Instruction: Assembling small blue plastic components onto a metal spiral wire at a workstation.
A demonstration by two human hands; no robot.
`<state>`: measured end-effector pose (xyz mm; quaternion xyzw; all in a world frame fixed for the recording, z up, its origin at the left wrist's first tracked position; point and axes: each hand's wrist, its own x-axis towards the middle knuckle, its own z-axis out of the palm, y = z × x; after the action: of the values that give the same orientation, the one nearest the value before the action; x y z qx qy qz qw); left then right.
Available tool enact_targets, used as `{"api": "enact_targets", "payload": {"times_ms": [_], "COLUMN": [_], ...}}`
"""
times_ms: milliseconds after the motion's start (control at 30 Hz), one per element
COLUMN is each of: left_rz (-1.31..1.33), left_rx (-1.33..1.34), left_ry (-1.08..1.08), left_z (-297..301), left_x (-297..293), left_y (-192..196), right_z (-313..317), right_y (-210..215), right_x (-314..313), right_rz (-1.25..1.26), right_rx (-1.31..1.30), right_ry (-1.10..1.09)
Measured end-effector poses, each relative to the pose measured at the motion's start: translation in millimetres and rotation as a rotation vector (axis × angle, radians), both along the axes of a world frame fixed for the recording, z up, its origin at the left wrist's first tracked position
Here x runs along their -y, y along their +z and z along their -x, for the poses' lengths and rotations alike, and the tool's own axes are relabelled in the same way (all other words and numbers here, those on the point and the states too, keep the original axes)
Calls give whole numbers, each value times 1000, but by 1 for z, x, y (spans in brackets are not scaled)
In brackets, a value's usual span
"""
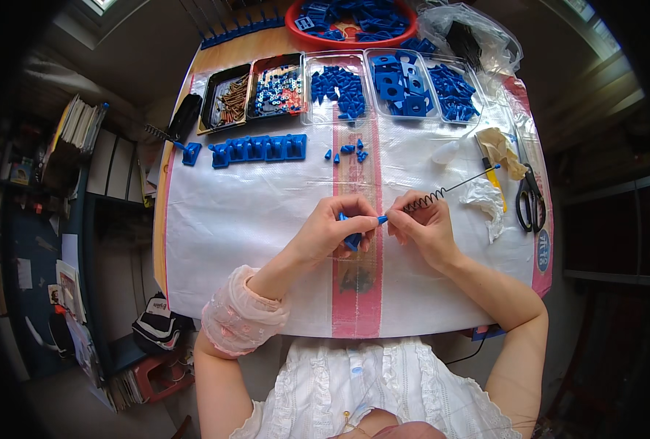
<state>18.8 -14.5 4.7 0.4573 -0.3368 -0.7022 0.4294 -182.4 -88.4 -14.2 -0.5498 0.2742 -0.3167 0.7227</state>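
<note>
Over the middle of the table, my left hand (333,225) is closed on a blue plastic piece (352,241), which shows below its fingers. A small blue tip (382,219) sticks out between that thumb and forefinger toward my other hand. My right hand (425,228) pinches a black coiled spring wire (429,199). The wire's straight end slants up to the right and carries a little blue tip. Both hands are close together, fingertips nearly meeting at the blue tip. Whether the wire touches the blue piece is hidden by my fingers.
Beyond my hands lie a few loose blue cones (348,149) and a row of blue bases (259,150). Behind stand trays of screws (235,99), nuts (277,89) and blue parts (337,88), and a red basin (351,44). Scissors (530,201) and a yellow cutter (495,186) lie right.
</note>
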Motion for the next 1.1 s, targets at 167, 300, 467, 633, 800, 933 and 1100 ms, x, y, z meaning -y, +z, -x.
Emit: {"api": "enact_targets", "payload": {"times_ms": [167, 300, 467, 633, 800, 933, 1100], "left_rz": [23, 27, 75, 84, 41, 83, 66], "left_rx": [71, 91, 57, 63, 83, 56, 55], "left_ry": [14, -13, -42, -51, -60, -33, -42], "left_z": [2, 2, 2, 1, 1, 3, 2], "left_x": [-1, -1, -1, 0, -1, -1, -1], "left_y": [2, 1, -5, -9, 1, -2, -1], "right_z": [0, 0, 0, 0, 0, 0, -1], "right_y": [2, -1, 1, 1, 1, 0, 2], "right_x": [0, 0, -1, -1, 0, 0, 0], "right_rz": [1, 0, 15, 16, 16, 20, 12], "right_rx": [2, 14, -8, -5, -13, -20, -12], "right_ry": [-11, -17, -15, -4, -1, -5, -12]}}
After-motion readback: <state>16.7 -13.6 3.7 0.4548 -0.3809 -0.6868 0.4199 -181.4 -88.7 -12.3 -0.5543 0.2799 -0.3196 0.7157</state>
